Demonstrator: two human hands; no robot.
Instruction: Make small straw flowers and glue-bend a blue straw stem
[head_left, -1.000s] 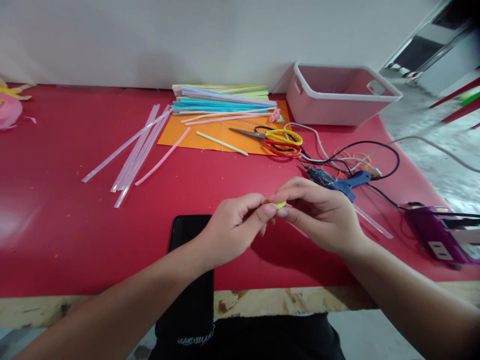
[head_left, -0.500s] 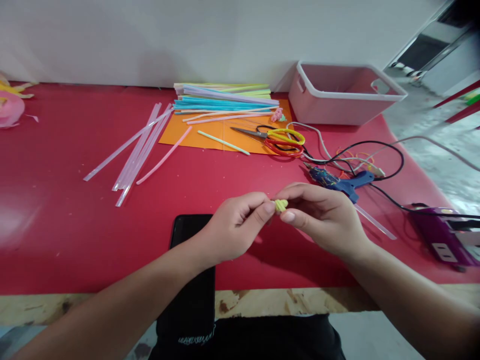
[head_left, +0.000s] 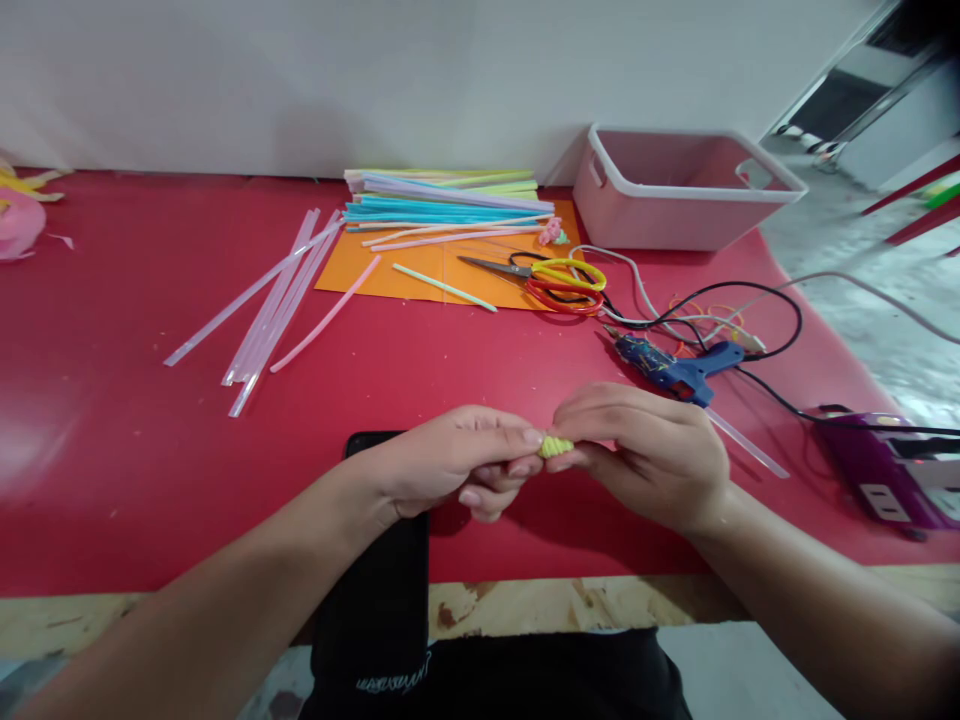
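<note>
Fingers (head_left: pixel 525 438) of my left hand (head_left: pixel 450 465) and my right hand (head_left: pixel 645 450) meet tip to tip, and both are clamped on a small yellow-green straw piece (head_left: pixel 556 446). It sits between the two hands, lifted a little above the red surface (head_left: pixel 112 450) and near its front edge.

I judge that I am in the middle of shaping this piece, pressing or rolling it between thumb and forefinger on each side. The next move, I think, calls for a firm but gentle pinch, because so small a thing may slip out or spring open if one side lets go.

The piece looks short and ridged, maybe folded or coiled; most of it is hidden by my fingertips, so I cannot tell its exact form.

From my hands, the blue glue gun (head_left: pixel 679 368) lies near at 1 o'clock, the scissors (head_left: pixel 551 275) at 12 o'clock on an orange sheet (head_left: pixel 420 275), and the bundle of coloured straws (head_left: pixel 450 195) is behind them. Clear sticks (head_left: pixel 270 300) lie at 10 o'clock. A dark phone (head_left: pixel 382 560) is under my left wrist, at 7 o'clock.
</note>
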